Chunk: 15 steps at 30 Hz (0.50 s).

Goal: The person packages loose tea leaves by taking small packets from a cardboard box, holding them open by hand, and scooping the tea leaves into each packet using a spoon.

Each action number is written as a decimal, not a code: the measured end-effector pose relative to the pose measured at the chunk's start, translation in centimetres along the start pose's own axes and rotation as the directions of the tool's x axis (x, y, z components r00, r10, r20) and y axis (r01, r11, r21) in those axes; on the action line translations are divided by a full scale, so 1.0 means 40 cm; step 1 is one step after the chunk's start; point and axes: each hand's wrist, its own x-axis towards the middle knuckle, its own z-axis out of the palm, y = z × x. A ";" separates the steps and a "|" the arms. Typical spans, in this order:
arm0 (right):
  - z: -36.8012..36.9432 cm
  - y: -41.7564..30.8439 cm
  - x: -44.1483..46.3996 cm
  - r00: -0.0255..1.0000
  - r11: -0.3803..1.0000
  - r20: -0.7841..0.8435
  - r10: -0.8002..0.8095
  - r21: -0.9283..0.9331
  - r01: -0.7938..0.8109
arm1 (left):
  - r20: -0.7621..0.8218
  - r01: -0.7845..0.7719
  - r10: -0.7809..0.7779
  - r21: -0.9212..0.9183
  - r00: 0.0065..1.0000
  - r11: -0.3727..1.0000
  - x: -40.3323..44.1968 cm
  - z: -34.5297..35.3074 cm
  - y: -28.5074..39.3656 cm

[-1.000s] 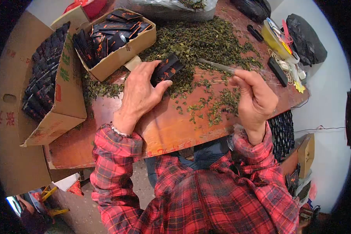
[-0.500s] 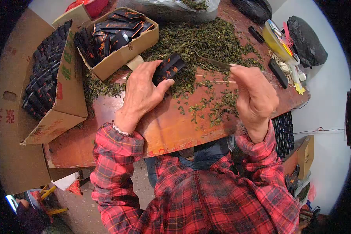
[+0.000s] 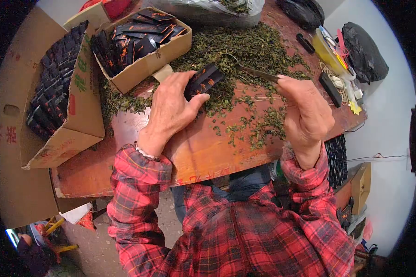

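Note:
My left hand (image 3: 171, 104) holds a small black packet with orange print (image 3: 204, 81) between thumb and fingers, at the near edge of a heap of dried dark-green tea leaves (image 3: 259, 44). A long-handled metal spoon (image 3: 260, 74) is pinched in my right hand (image 3: 308, 108). The spoon's bowl end points left and lies over the leaves, a short way to the right of the packet. Whether leaves are in the bowl I cannot tell. Loose leaves are scattered on the red-brown table (image 3: 194, 152) between my hands.
An open cardboard box of black packets (image 3: 162, 57) stands left of the heap. Further left is a larger box packed with similar packets (image 3: 90, 115). A clear plastic bag (image 3: 208, 16) sits at the back. On the right are a yellow container (image 3: 326, 51) and a black bag (image 3: 365, 51).
The spoon's curved bowl end shows more plainly now. My right hand has shifted slightly to the right. My left hand keeps its hold on the packet.

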 end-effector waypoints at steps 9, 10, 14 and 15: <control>-0.002 -0.003 0.009 0.999 0.999 -0.016 -0.033 -0.019 0.033 | -0.002 -0.014 0.014 0.004 1.000 1.000 0.001 -0.003 0.003; -0.005 -0.004 0.011 0.999 0.999 -0.016 -0.030 -0.029 0.029 | -0.006 -0.018 0.018 0.001 1.000 1.000 0.001 -0.003 0.003; -0.012 -0.010 0.011 1.000 0.999 0.001 0.007 -0.035 -0.007 | -0.005 -0.015 0.015 -0.013 1.000 1.000 0.001 -0.003 0.003; -0.009 -0.011 0.010 1.000 1.000 0.009 -0.004 -0.020 0.004 | 0.001 -0.010 0.010 -0.017 1.000 1.000 0.001 -0.004 0.003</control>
